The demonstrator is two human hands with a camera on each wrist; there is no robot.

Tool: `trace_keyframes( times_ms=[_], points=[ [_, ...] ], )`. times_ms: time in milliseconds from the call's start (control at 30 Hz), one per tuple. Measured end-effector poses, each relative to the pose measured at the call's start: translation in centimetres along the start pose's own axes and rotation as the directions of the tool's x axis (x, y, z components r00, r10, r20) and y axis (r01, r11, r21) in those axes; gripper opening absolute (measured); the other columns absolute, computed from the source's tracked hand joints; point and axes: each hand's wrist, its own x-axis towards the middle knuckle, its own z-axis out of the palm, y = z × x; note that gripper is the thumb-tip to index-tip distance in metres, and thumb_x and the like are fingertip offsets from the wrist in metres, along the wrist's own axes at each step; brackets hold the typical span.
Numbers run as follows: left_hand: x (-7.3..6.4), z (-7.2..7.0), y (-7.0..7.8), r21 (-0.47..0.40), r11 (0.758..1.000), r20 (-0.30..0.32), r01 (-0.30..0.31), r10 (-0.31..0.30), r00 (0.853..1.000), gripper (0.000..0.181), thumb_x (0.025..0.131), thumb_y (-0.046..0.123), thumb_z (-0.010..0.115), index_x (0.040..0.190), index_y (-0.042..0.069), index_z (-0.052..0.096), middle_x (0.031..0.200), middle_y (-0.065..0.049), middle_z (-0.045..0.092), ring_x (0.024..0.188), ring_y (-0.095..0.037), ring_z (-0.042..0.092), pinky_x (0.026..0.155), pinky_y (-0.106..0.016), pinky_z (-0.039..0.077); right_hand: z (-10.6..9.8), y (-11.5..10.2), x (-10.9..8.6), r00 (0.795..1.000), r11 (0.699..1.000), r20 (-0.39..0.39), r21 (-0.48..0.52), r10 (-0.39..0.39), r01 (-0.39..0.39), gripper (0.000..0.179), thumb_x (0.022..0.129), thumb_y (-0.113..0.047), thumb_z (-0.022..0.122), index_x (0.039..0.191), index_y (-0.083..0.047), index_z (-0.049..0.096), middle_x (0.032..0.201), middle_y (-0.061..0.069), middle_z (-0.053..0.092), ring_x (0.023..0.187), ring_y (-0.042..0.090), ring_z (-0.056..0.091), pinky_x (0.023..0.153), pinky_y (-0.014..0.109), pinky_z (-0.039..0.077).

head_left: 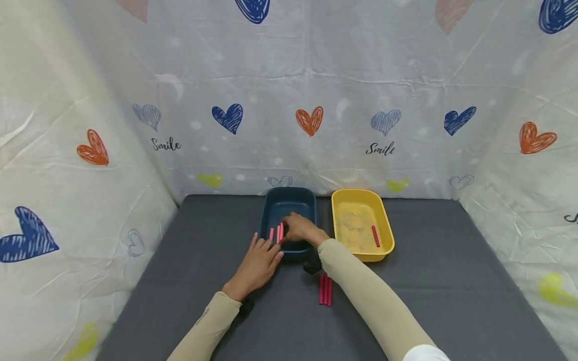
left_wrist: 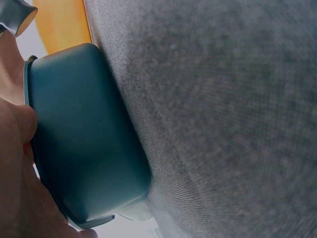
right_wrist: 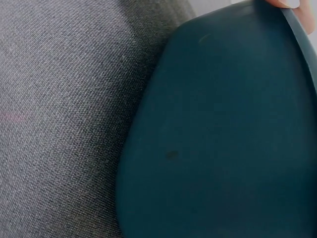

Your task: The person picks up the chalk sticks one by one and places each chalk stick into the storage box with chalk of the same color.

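Note:
In the head view my right hand [head_left: 299,228] reaches into a dark teal tray [head_left: 289,192]. Its fingers and thumb hold a thin pink stick [head_left: 282,231], as far as the small view shows. More pink sticks [head_left: 271,234] stand out just left of it, their lower ends hidden by my left hand [head_left: 258,265]. That hand lies over the tray's front left rim with its fingers extended. From the left wrist, its thumb [left_wrist: 25,121] rests by the rim of the teal tray [left_wrist: 89,134]. Only the tray's outer wall [right_wrist: 223,124] and a bit of a finger appear in the right wrist view.
To the right of the teal tray stands a yellow tray [head_left: 339,220] with one dark pink stick [head_left: 376,236] inside. Several dark pink sticks [head_left: 325,290] lie side by side on the grey cloth [head_left: 442,281], below the right forearm. A printed curtain [head_left: 271,90] hangs behind.

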Motion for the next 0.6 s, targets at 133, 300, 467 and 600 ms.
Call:
trace_keyframes(
  times_ms=[133, 300, 467, 600],
  points=[
    [0.1, -0.1, 0.1, -0.003, 1.0, 0.013, 0.009, -0.009, 1.0, 0.019, 0.102, 0.027, 0.053, 0.105, 0.013, 0.066, 0.096, -0.005, 0.059, 0.1, -0.027, 0.054, 0.113, -0.066, 0.027, -0.2, 0.3, 0.0, 1.0, 1.0, -0.011, 0.027, -0.008, 0.008, 0.068, 0.08, -0.043, 0.08, 0.137, -0.013, 0.057, 0.138, 0.01, 0.055, 0.126, 0.026, 0.053, 0.106, 0.042, 0.045],
    [0.2, -0.2, 0.3, 0.002, 1.0, 0.043, 0.006, -0.006, 0.999, 0.023, 0.103, 0.028, 0.051, 0.108, 0.012, 0.066, 0.099, -0.006, 0.06, 0.1, -0.028, 0.054, 0.114, -0.066, 0.027, -0.3, 0.7, -0.4, 0.998, 0.992, -0.057, 0.121, -0.023, 0.03, 0.065, 0.084, -0.039, 0.077, 0.138, -0.01, 0.056, 0.131, 0.012, 0.058, 0.12, 0.026, 0.057, 0.102, 0.042, 0.048],
    [0.3, -0.2, 0.3, 0.006, 1.0, 0.054, 0.013, -0.013, 0.998, 0.026, 0.103, 0.028, 0.05, 0.113, 0.011, 0.066, 0.1, -0.007, 0.06, 0.101, -0.028, 0.054, 0.114, -0.066, 0.027, -0.8, 0.9, -0.7, 0.988, 0.974, -0.148, 0.214, -0.049, 0.081, 0.059, 0.088, -0.032, 0.073, 0.136, -0.005, 0.056, 0.126, 0.013, 0.061, 0.116, 0.028, 0.059, 0.098, 0.043, 0.049],
    [0.1, -0.1, 0.2, 0.013, 1.0, 0.046, 0.022, -0.023, 0.999, 0.024, 0.102, 0.027, 0.053, 0.112, 0.01, 0.066, 0.099, -0.007, 0.06, 0.101, -0.029, 0.054, 0.113, -0.066, 0.027, -1.4, 0.5, -1.0, 0.976, 0.97, -0.201, 0.211, -0.078, 0.121, 0.055, 0.09, -0.032, 0.071, 0.136, -0.006, 0.056, 0.123, 0.012, 0.061, 0.113, 0.027, 0.059, 0.098, 0.043, 0.049]
  ],
)
